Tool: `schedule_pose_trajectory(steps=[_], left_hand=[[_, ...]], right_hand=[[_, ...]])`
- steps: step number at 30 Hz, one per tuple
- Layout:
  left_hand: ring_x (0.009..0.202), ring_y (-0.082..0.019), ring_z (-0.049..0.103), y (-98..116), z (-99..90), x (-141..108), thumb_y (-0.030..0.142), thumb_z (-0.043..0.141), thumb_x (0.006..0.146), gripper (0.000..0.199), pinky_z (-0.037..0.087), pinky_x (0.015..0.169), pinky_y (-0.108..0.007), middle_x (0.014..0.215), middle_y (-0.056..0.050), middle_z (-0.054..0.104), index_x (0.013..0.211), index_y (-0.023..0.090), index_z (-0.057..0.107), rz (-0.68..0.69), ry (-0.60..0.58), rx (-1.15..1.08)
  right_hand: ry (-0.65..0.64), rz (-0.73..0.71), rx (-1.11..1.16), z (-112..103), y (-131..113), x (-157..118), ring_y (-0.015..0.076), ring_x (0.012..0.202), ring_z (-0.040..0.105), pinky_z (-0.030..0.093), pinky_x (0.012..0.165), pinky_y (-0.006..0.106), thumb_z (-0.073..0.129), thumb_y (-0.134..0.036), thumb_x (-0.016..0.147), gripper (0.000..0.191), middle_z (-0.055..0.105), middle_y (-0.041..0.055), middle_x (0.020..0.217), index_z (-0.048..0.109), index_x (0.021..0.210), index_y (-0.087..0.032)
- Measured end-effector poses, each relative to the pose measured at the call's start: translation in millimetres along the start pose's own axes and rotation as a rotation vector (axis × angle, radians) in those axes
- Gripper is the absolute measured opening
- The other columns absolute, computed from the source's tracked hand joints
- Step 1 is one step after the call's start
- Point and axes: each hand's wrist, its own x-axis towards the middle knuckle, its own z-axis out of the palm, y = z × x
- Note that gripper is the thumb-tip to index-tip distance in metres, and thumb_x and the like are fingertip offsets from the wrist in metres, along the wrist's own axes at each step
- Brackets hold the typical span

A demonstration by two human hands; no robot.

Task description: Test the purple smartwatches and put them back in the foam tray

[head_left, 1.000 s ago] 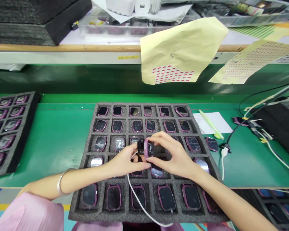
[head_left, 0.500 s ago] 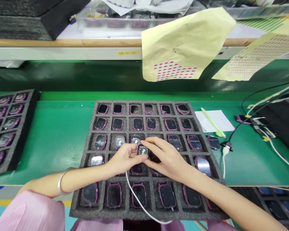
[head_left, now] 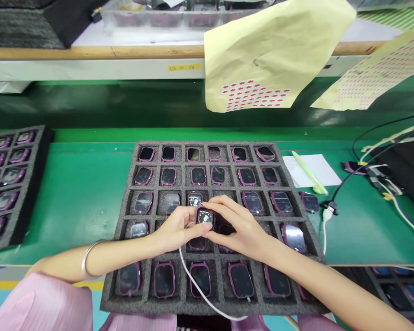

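Note:
Between my two hands a smartwatch body (head_left: 204, 217) with a purple case and a lit screen is held over the middle of a grey foam tray (head_left: 212, 305). My left hand (head_left: 177, 230) grips it from the left, its thumb across the lower part of the screen. My right hand (head_left: 238, 225) pinches the right and upper edge with its fingers. A white cable (head_left: 196, 285) runs from under my left hand down over the tray's front edge; its upper end is hidden. Purple-cased watches (head_left: 199, 279) lie singly in the compartments around, a few with lit screens.
Another foam tray of watches (head_left: 20, 202) stands at the left. On the right are a loose watch (head_left: 309, 202), a light green pen (head_left: 308, 172) on white paper (head_left: 326, 170), and tangled cables (head_left: 376, 170). Yellow sheets (head_left: 269, 59) hang from the shelf above.
My hands keep the same hold on the watch. The whole view has shifted slightly, and a watch in the tray left of centre looks dimmer.

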Motion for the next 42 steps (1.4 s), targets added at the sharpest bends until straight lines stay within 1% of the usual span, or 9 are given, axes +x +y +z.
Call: schedule_pose_trajectory(steps=[5, 9, 15, 25, 28, 32, 42], left_hand=[[0.066, -0.012, 0.042, 2.0, 1.0, -0.9, 0.040, 0.067, 0.078, 0.029, 0.036, 0.061, -0.024, 0.071, -0.001, 0.050, 0.083, 0.012, 0.060, -0.006, -0.012, -0.007], [0.068, -0.014, 0.045, 2.1, 0.7, -0.6, 0.042, 0.068, 0.077, 0.032, 0.037, 0.062, -0.025, 0.073, -0.002, 0.052, 0.084, 0.011, 0.061, -0.017, -0.019, -0.001], [0.066, -0.013, 0.044, 3.3, 0.3, -1.3, 0.044, 0.069, 0.075, 0.033, 0.036, 0.061, -0.025, 0.070, -0.001, 0.051, 0.082, 0.012, 0.062, -0.016, -0.009, 0.017], [0.066, -0.012, 0.042, 4.7, 0.8, -2.4, 0.037, 0.067, 0.078, 0.027, 0.035, 0.060, -0.024, 0.070, -0.001, 0.050, 0.082, 0.011, 0.060, -0.013, -0.025, -0.003], [0.068, -0.013, 0.044, 5.4, 1.3, -2.5, 0.038, 0.067, 0.078, 0.028, 0.036, 0.062, -0.025, 0.073, -0.001, 0.051, 0.083, 0.011, 0.060, -0.005, -0.025, -0.012], [0.066, -0.012, 0.042, 4.9, 1.7, -2.2, 0.038, 0.067, 0.078, 0.029, 0.035, 0.061, -0.024, 0.070, 0.000, 0.049, 0.080, 0.011, 0.059, -0.012, -0.023, -0.004], [0.066, -0.012, 0.044, 4.8, 1.5, -3.0, 0.035, 0.066, 0.079, 0.027, 0.036, 0.063, -0.024, 0.072, -0.001, 0.050, 0.083, 0.010, 0.059, -0.022, -0.051, -0.012]], right_hand=[[-0.015, 0.008, 0.015, 0.1, 1.8, -1.5, 0.0230, 0.095, 0.058, 0.053, 0.080, 0.037, 0.065, -0.031, 0.086, 0.042, 0.057, 0.0106, 0.106, 0.051, 0.123, -0.018], [-0.005, 0.016, 0.023, -0.1, 1.3, -0.8, 0.0229, 0.094, 0.059, 0.054, 0.079, 0.037, 0.065, -0.029, 0.086, 0.041, 0.057, 0.0104, 0.106, 0.052, 0.123, -0.019], [-0.008, 0.016, 0.054, 0.9, 1.0, -2.3, 0.0231, 0.096, 0.058, 0.053, 0.081, 0.037, 0.067, -0.031, 0.085, 0.045, 0.056, 0.0104, 0.106, 0.050, 0.125, -0.019], [-0.003, 0.017, 0.075, 1.5, 0.7, -2.5, 0.0227, 0.096, 0.056, 0.052, 0.081, 0.037, 0.067, -0.030, 0.085, 0.044, 0.055, 0.0101, 0.106, 0.049, 0.124, -0.019], [-0.007, 0.011, 0.082, 1.8, 1.0, -3.0, 0.0224, 0.096, 0.056, 0.052, 0.081, 0.037, 0.067, -0.029, 0.085, 0.045, 0.054, 0.0102, 0.106, 0.049, 0.125, -0.018], [-0.005, 0.015, 0.089, 1.1, 1.1, -2.1, 0.0219, 0.097, 0.056, 0.051, 0.082, 0.035, 0.069, -0.028, 0.084, 0.045, 0.055, 0.0098, 0.106, 0.050, 0.123, -0.017], [0.000, -0.007, 0.111, -0.5, 0.2, -2.8, 0.0221, 0.091, 0.058, 0.052, 0.077, 0.035, 0.071, -0.028, 0.083, 0.045, 0.057, 0.0100, 0.101, 0.051, 0.121, -0.016]])
